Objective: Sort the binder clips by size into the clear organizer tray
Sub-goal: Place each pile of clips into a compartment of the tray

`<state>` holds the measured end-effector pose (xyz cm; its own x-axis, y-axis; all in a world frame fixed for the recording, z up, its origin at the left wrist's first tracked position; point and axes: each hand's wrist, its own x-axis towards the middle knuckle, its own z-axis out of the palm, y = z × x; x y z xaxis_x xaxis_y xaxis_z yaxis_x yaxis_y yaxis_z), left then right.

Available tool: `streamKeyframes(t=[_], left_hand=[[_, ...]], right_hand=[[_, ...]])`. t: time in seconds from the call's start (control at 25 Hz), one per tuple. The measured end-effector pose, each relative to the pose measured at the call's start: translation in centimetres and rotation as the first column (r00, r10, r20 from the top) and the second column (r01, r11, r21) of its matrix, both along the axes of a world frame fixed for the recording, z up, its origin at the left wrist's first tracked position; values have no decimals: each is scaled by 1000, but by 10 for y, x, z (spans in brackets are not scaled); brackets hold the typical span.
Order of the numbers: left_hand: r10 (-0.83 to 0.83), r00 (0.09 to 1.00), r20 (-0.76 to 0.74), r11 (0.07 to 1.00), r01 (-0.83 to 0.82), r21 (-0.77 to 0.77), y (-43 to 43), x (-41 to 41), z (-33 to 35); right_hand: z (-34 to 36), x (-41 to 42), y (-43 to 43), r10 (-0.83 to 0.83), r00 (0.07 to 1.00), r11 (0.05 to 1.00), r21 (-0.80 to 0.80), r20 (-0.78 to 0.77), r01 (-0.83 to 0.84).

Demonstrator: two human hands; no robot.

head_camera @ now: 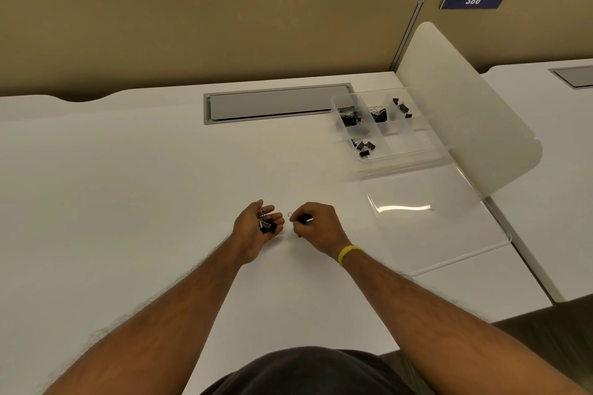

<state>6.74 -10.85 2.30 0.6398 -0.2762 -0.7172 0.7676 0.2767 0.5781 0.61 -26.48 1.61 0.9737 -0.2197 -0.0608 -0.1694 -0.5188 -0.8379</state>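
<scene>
Right grip (316,224) pinches binder clip (305,219).

Left grip (256,228): palm up, fingers loosely spread, cupping several binder clips (266,225).
Right grip (316,226): knuckles up, fingertips pinching one binder clip (303,220), just beside the left.
Left forearm (167,308), right forearm (433,301): bare, extended forward, converging over the surface (128,186).

The organizer tray (414,139), binder clips (364,146) in it, lies on the counter (128,186) well beyond and right of the right hand (316,227), what seems its lid (433,224) between.
</scene>
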Motion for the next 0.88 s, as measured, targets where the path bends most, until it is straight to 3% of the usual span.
streamKeyframes(t=[0.08,0.16,0.28,0.4,0.48,0.6,0.72,0.8,0.88], left_hand=[[-26,1000,8,1000,26,-9,-7,-2,-1],[-87,996,30,996,88,-23,-15,-5,-2],[-103,994,29,994,105,-43,-21,-8,1],[-52,999,-2,998,52,-45,-20,-7,2],[-24,1000,-20,999,23,-40,-17,-6,1],[-5,1000,-29,1000,4,-19,-14,-5,1],[1,1000,-28,1000,-1,-15,-11,-3,-1],[0,1000,-24,1000,0,-6,-12,-3,-1],[-1,1000,-19,1000,1,-1,-13,-3,0]], right_hand=[[8,1,5,-12,999,992,126,32,8],[14,2,10,46,998,987,149,52,-53],[16,0,12,92,992,994,50,92,-97],[2,-2,-1,-5,993,997,-78,121,14],[-8,-6,-13,51,998,976,-212,-32,-57],[-14,-12,-19,238,938,835,-440,-250,-330],[-17,-13,-11,332,920,714,-582,-209,-390],[-17,-11,-7,341,917,685,-615,-205,-392],[-18,-10,-8,309,935,731,-584,-177,-352]])
